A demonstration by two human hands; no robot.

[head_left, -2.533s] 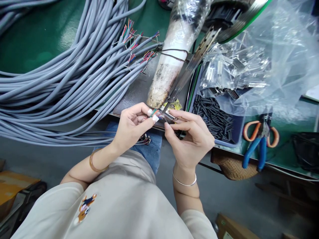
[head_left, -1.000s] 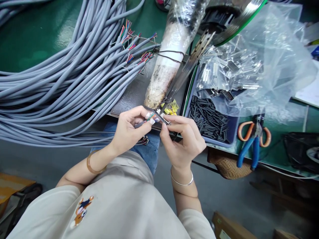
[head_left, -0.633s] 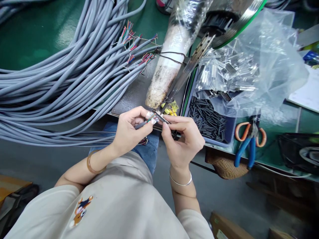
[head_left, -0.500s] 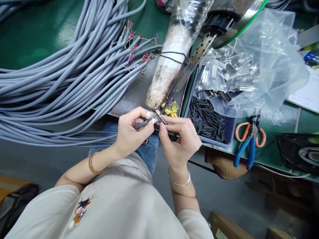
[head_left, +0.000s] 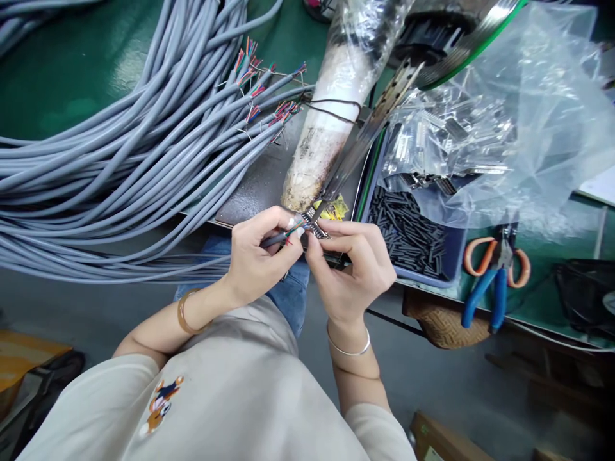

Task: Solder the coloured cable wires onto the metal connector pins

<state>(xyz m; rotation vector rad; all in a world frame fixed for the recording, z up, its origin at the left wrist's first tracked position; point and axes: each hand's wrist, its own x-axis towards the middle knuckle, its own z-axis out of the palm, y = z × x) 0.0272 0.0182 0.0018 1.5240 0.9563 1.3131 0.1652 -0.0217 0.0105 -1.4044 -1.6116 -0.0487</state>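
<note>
The multi-pin connector (head_left: pixel 317 229) sat in front of you, just over the bench's front edge, slanted, its row of pins showing between your two hands. Your right hand (head_left: pixel 354 269) had thumb and fingers closed on its near end, presumably to steady it while leaving the pins exposed. Your left hand (head_left: pixel 259 253) pinched one gray cable (head_left: pixel 273 241) close behind its stripped end, likely so the colored wires (head_left: pixel 298 226) fanned right at the pins; one red wire stuck out below. A soldering iron (head_left: pixel 348 157), by the look of it, came down from above, tip at the connector; couldn't tell if touching. It seemed fixed there so both your hands were free. A plastic-wrapped tube (head_left: pixel 319 134) ran beside it, open end near the tip, maybe for fumes. Left: the gray cable bundle (head_left: pixel 129 153), stripped ends fanned toward you, handy for picking. Right: a blue tray (head_left: pixel 455 253) with short black sleeves (head_left: pixel 408 230), a clear plastic bag (head_left: pixel 533 134) of metal parts lying partly over it, pliers (head_left: pixel 487 294) with blue-and-orange handles hanging slightly past the edge, within reach of your right side.
</note>
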